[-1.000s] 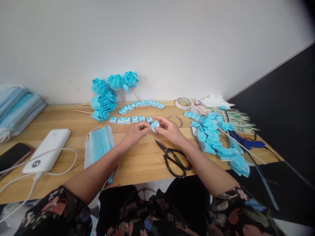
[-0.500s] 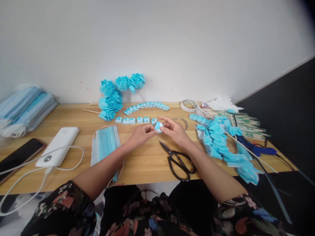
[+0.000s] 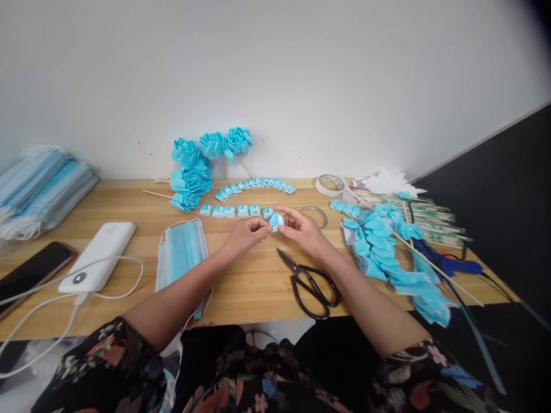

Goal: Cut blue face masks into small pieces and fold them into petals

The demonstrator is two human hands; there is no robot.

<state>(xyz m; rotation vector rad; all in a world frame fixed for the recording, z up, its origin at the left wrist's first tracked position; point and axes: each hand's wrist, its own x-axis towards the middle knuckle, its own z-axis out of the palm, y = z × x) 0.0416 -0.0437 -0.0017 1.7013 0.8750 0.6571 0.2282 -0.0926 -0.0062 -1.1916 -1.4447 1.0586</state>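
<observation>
Between my two hands, just above the table, is a small folded blue-and-white petal (image 3: 276, 221) that looks cut from mask fabric. My left hand (image 3: 247, 236) pinches its lower left corner between thumb and fingertips. On its right side my right hand (image 3: 301, 232) pinches it too, with the index finger reaching above. Just behind, a short row of similar folded petals (image 3: 229, 211) lies on the table, and farther back an arc of overlapping petals (image 3: 256, 183). Black-handled scissors (image 3: 307, 284) rest below my right hand, blades pointing up and left. Beside my left forearm lies a blue face mask (image 3: 178, 252).
Blue fabric flowers (image 3: 191, 175) on sticks lie against the wall. A tape roll (image 3: 330, 184) and a metal ring (image 3: 315, 217) are behind my right hand. Blue petal strips (image 3: 379, 241) and a blue glue-gun-like tool (image 3: 460, 265) are right; a power bank (image 3: 101, 255), phone (image 3: 37, 275) and mask stack (image 3: 47, 186) left.
The petal has been turned slightly in my fingers, and more of its face now shows. The whole view has shifted slightly; the things on the table stay put.
</observation>
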